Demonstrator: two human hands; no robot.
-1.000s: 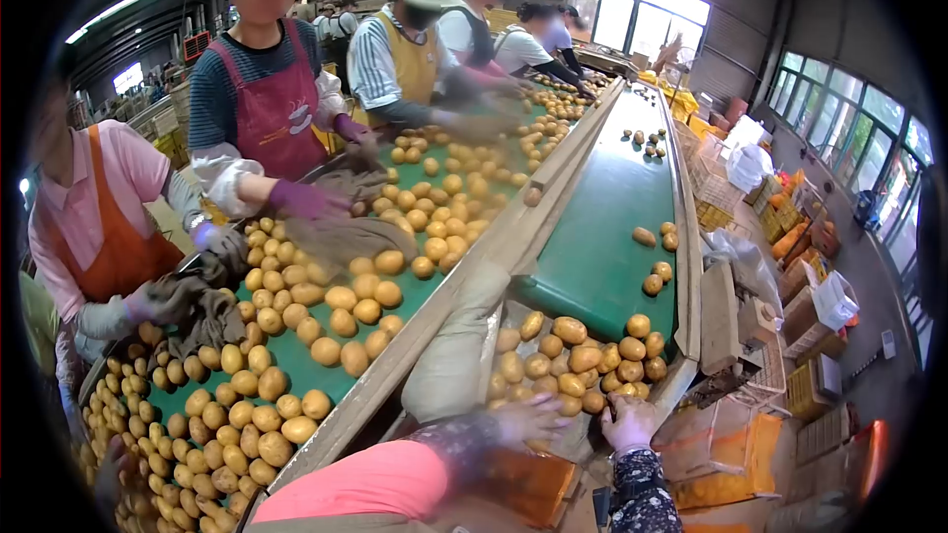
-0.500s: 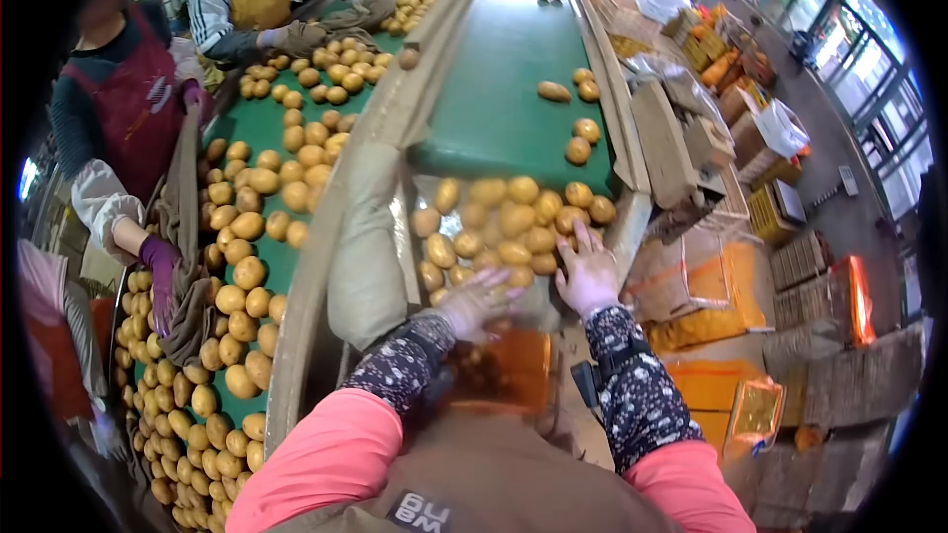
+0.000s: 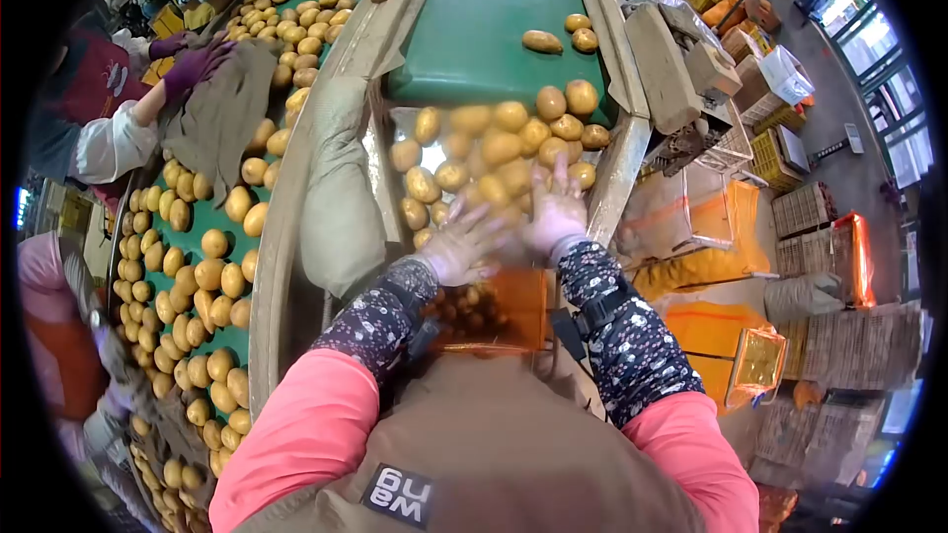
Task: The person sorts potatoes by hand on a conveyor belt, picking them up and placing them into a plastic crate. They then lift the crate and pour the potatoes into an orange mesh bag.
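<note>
A pile of yellow-brown potatoes lies at the near end of the green conveyor belt. My left hand rests on the pile's near edge with fingers spread, blurred by motion. My right hand lies flat on the potatoes beside it, fingers apart. Neither hand visibly grips a potato. Below my hands an orange mesh bag holds several potatoes against my body.
A second green belt on the left carries many potatoes. Co-workers' gloved hands hold grey cloths there. A padded grey divider separates the belts. Orange bags, crates and boxes stand on the right.
The camera has tilted down further toward my body. Both my hands have moved up onto the potato pile and closer together.
</note>
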